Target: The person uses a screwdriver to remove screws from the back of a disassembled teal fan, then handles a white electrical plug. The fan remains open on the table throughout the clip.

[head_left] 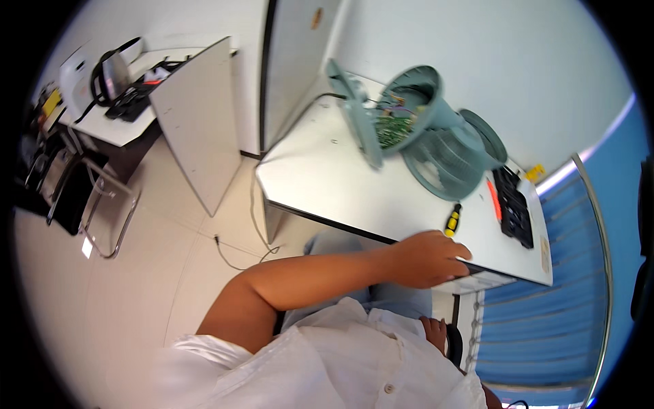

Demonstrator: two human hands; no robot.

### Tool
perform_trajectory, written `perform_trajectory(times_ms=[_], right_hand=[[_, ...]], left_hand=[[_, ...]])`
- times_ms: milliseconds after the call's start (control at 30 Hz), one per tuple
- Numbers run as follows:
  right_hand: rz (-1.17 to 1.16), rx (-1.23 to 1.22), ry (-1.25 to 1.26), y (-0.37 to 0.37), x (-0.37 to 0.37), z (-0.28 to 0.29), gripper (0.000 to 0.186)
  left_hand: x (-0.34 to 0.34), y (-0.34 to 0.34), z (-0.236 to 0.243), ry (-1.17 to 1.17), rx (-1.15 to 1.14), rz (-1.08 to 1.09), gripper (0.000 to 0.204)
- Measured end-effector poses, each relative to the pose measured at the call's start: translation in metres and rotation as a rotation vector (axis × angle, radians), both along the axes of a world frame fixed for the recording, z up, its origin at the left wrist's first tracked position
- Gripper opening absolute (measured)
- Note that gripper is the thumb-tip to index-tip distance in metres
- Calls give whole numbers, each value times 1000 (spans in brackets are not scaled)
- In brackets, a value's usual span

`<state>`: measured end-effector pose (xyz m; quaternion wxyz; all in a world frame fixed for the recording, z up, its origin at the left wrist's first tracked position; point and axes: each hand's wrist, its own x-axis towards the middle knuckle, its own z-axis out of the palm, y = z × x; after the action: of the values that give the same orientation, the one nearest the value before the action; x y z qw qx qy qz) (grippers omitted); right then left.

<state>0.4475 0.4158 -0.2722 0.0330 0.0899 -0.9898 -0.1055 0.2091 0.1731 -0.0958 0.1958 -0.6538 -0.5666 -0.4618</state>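
My left hand (426, 260) reaches across my body to the front edge of the white desk (327, 184). Its fingers are curled over the edge, above a pale drawer-like panel (485, 279); whether they grip the panel too is hidden. My right hand (434, 332) lies low by my thigh, beside a black curved part (453, 344), perhaps a chair armrest. It seems to hold nothing, with its fingers partly in sight. Just beyond my left hand lies a yellow and black screwdriver (453, 220). Farther back are a grey-green fan-like housing (426, 102) with a green circuit board (394, 131) inside and a mesh-sided round part (446, 163).
A black tool case (512, 208) and an orange-red tool (494, 200) lie at the desk's right. Blue curtain and a metal rail (599, 259) stand beyond. At left are a tilted white panel (197, 129), a chair (88, 198), a kettle (112, 75) and a floor cable (235, 262).
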Motion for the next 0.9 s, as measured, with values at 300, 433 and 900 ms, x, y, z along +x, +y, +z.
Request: perform_trajectory(times_ms=[300, 433, 900], right_hand=[[-148, 939, 151, -27, -10, 16, 47], [-74, 870, 179, -17, -18, -3, 45], [10, -318, -350, -3, 16, 76, 39]], left_hand=[[-6, 8, -22, -138, -71, 4, 29], [0, 16, -42, -201, -156, -38, 28], [14, 40, -66, -379, -365, -124, 25]])
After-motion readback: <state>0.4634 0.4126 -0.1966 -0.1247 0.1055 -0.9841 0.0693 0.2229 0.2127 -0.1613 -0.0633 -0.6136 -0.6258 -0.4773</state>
